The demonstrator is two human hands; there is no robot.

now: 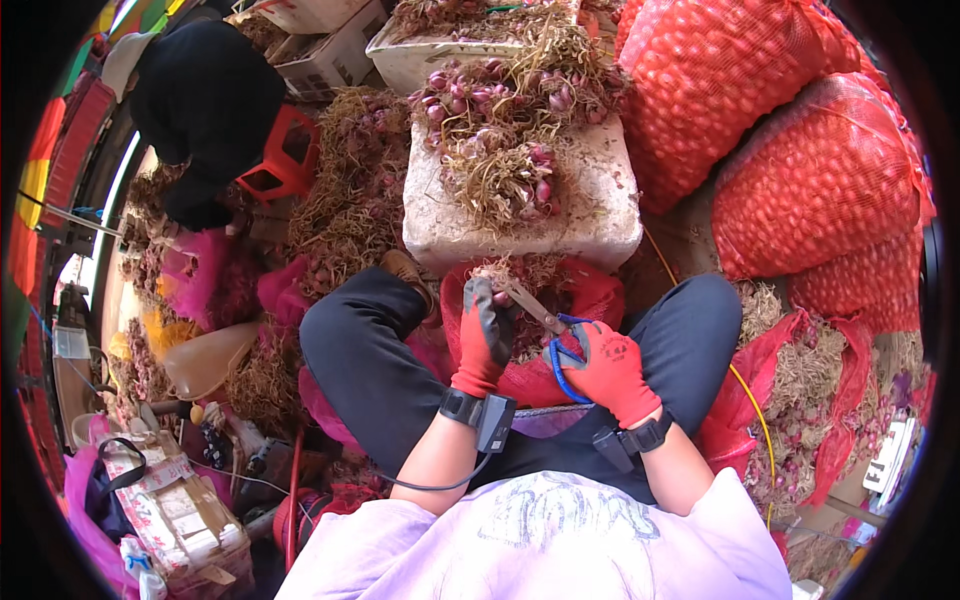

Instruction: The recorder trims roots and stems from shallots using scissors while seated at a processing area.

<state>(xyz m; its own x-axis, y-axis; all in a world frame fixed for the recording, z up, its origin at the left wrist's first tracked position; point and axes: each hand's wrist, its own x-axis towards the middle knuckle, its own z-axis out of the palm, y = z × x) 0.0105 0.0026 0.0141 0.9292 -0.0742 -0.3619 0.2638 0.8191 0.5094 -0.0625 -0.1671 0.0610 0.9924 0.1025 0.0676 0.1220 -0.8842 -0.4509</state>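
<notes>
Bright, even daylight fills the scene, strongest at the top of the frame, where the white foam box [520,215] and the red mesh sacks [800,170] look slightly washed out. Shadows are soft and short, deepest in the lower left among the clutter. The fisheye bends straight edges toward the rim, and a black vignette closes the corners. The centre is sharp; detail smears near the left and right edges.

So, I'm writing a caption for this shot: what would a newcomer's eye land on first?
Probably the bulging red mesh sacks stacked at upper right. Then the white foam box ahead, heaped with rooty shallots. Between the knees, the red-gloved left hand holds a shallot while the right hand works blue-handled scissors.
</notes>
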